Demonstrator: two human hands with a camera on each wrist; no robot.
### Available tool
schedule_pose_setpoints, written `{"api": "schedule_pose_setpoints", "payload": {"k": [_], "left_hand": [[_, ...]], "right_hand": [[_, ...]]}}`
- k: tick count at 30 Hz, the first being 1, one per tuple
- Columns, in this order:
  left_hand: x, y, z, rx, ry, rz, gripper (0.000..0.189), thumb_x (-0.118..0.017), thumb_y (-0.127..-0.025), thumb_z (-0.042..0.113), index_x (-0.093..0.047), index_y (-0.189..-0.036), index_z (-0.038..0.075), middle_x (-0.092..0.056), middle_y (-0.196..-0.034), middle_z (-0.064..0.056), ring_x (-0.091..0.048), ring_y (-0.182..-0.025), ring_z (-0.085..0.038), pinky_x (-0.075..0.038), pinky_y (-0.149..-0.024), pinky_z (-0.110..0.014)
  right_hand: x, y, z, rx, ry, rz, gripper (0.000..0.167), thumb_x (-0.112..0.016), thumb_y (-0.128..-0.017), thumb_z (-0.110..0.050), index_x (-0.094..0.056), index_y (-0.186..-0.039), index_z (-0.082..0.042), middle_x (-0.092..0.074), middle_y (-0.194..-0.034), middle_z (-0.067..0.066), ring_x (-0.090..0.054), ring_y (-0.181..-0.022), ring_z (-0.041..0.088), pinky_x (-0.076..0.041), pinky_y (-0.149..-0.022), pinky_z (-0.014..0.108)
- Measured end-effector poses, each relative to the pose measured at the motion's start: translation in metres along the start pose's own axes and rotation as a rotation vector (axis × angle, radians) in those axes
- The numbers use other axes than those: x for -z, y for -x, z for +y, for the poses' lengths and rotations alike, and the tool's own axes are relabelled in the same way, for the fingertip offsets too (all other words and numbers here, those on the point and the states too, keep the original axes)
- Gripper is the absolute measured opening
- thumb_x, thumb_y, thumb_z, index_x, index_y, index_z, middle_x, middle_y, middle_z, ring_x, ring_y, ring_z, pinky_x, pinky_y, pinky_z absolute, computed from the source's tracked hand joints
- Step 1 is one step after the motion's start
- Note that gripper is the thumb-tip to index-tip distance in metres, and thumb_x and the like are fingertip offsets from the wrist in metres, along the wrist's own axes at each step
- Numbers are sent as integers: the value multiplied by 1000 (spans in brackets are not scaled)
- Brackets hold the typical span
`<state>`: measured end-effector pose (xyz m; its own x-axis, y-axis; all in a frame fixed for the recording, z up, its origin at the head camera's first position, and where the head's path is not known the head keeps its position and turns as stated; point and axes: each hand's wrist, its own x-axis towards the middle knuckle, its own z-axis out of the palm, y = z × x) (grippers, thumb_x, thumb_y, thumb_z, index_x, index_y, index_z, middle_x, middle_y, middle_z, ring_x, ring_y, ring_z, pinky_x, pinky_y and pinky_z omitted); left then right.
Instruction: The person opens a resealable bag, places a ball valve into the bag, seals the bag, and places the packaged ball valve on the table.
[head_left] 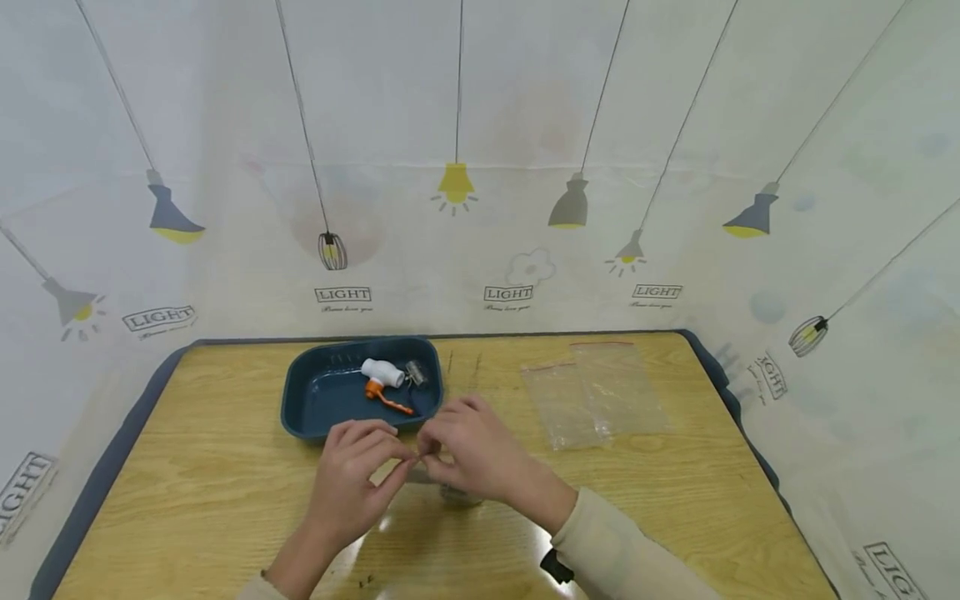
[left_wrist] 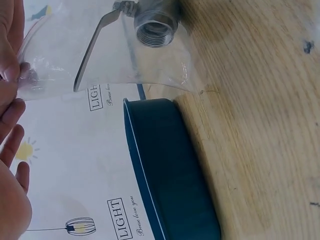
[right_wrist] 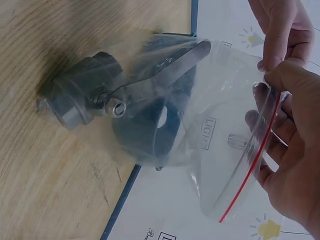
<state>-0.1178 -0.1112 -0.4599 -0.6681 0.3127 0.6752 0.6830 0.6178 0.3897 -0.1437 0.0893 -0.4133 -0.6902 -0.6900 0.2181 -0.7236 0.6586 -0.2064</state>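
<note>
A clear zip bag [right_wrist: 200,175] with a red strip along its mouth hangs between my hands. Inside it, at the bottom, is a grey metal ball valve [right_wrist: 82,92] with a long flat lever; the left wrist view shows its threaded opening. My left hand [head_left: 351,479] pinches the bag's top edge at one corner. My right hand [head_left: 476,450] grips the same edge close beside it, thumb and forefinger meeting the left fingertips. From the head view, the hands mostly hide the bag and valve, which hang low over the table just in front of the tray.
A dark blue tray [head_left: 318,396] stands behind my hands. In it lie a white plastic valve [head_left: 381,372] with an orange lever and a small metal fitting [head_left: 415,372]. Two flat zip bags [head_left: 562,408] overlap on the wooden table [head_left: 720,483] at the right. A printed cloth [head_left: 405,108] rises behind.
</note>
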Motion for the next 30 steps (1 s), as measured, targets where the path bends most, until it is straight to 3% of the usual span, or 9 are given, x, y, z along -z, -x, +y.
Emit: {"api": "schedule_pose_setpoints", "payload": {"k": [5,13,30], "left_hand": [[0,2,0,-13,-2,9,8,-79,-78,19,-73,-79,24,-71,-78,10,-62,-94,-16,-38,-90,-38],[1,4,-2,-50,11,89,7,-79,-77,21,-73,-79,25,-71,-77,13,-62,-93,-13,-38,-88,-36],[5,10,-8,-6,6,98,12,-82,-71,16,-74,-78,23,-70,-74,11,-62,-92,-15,-38,-88,-34]], "right_hand": [[-2,5,2,14,6,19,7,-65,-88,-26,-63,-81,-28,-63,-80,-17,-59,-86,5,-41,-96,36],[-1,17,15,-14,-40,37,7,-66,-88,-24,-63,-83,-26,-63,-80,-15,-59,-89,8,-41,-98,40],[8,47,47,-108,-79,27,5,-67,-90,-23,-65,-86,-26,-66,-86,-14,-59,-91,7,-44,-97,43]]}}
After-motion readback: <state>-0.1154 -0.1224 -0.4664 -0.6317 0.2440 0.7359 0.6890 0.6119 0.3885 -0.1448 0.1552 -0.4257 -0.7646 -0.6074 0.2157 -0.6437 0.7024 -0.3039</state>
